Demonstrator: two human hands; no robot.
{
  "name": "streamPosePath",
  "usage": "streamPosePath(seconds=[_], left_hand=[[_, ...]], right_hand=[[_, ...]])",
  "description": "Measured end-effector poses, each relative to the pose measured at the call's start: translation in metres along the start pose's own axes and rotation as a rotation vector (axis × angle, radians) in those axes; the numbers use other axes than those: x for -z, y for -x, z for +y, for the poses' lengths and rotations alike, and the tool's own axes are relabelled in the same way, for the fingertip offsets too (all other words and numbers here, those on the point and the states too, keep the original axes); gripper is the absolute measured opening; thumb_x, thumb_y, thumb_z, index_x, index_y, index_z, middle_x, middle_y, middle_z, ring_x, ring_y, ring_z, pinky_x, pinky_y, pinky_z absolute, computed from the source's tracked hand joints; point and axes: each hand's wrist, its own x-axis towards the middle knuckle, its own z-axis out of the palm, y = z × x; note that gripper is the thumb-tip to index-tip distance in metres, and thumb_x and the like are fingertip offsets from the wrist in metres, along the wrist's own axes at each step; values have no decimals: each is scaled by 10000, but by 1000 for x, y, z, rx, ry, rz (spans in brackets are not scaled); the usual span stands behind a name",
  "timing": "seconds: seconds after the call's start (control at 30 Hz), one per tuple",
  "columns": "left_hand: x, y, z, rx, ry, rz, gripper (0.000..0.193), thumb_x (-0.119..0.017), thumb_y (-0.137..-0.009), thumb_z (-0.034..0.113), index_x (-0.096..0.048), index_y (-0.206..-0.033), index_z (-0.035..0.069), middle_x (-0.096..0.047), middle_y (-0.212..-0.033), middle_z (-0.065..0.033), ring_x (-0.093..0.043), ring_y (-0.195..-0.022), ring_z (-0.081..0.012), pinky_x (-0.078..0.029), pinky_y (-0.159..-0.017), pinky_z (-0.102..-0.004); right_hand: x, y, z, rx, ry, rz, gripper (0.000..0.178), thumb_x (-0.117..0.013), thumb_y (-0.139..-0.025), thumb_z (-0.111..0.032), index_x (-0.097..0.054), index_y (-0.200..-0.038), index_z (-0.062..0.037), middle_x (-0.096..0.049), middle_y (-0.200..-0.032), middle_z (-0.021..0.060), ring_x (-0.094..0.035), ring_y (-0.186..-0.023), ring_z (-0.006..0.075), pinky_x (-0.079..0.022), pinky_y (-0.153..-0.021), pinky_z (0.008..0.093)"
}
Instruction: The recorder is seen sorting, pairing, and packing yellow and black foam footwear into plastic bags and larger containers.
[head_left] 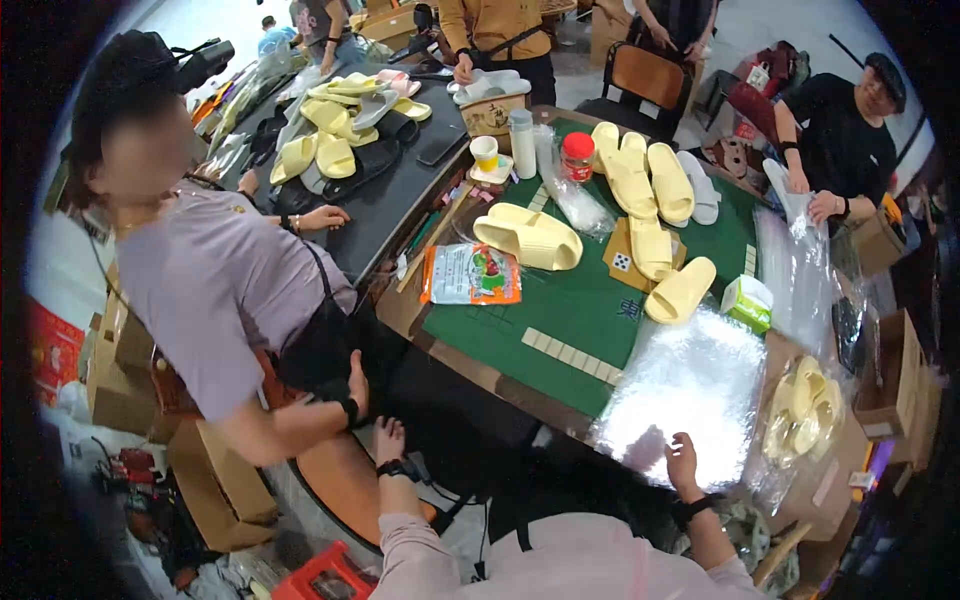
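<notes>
My right hand (682, 462) is over the near edge of a stack of clear plastic bags (690, 375) that glares in the light. Its fingers are apart, with nothing between them. Off the table, my left hand (390, 442) is raised over the dark gap beside an orange chair seat (345, 490); its fingers are loosely spread and hold nothing. Close by it is the hand (358, 388) of a person at my left. Yellow slippers (682, 290) lie on the green mat (480, 340) beyond the bags, and a bagged yellow pair (803, 408) sits at the right.
An orange-and-white packet (472, 275), a red-lidded jar (578, 157), a white bottle (522, 143) and a tissue pack (748, 303) stand about the mat. A dark table (420, 185) bears more slippers. Other people work around. Cardboard boxes (893, 375) flank the right; a red crate (325, 578) is below.
</notes>
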Motion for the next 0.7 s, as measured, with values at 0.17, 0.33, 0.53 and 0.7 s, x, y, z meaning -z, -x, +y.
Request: streamPosePath(seconds=[0.17,0.33,0.53,0.7], left_hand=[[-81,121,-78,114,-198,-208,354,-512,-894,198,-471,-1217,58,-578,-1059,-172,-591,-798,-259,-499,-639,-332],[-122,199,-121,58,-568,-280,286,-511,-898,201,-524,-1152,69,-623,-948,-117,-613,-713,-188,-492,-605,-263],[-155,236,-146,-60,-776,-518,236,-500,-908,228,-581,-1067,74,-631,-889,-56,-610,-693,-125,-481,-602,-234],[-176,225,-159,-5,-851,-547,241,-479,-914,222,-585,-1062,64,-629,-908,-60,-609,-726,-129,-478,-624,-232]], right_hand=[[20,7,-2,199,-108,14,269,-598,-783,-10,-504,-1035,-19,-542,-927,114,-551,-729,194,-448,-632,306],[39,-1,3,167,-161,-62,267,-572,-785,-31,-507,-1042,3,-548,-967,138,-551,-787,237,-457,-703,338],[46,-14,6,164,-185,-61,259,-574,-789,-33,-512,-1038,2,-549,-951,151,-545,-804,261,-451,-722,351],[37,-21,13,189,-162,-8,245,-549,-806,-54,-516,-1047,-20,-564,-943,113,-555,-782,200,-442,-672,318]])
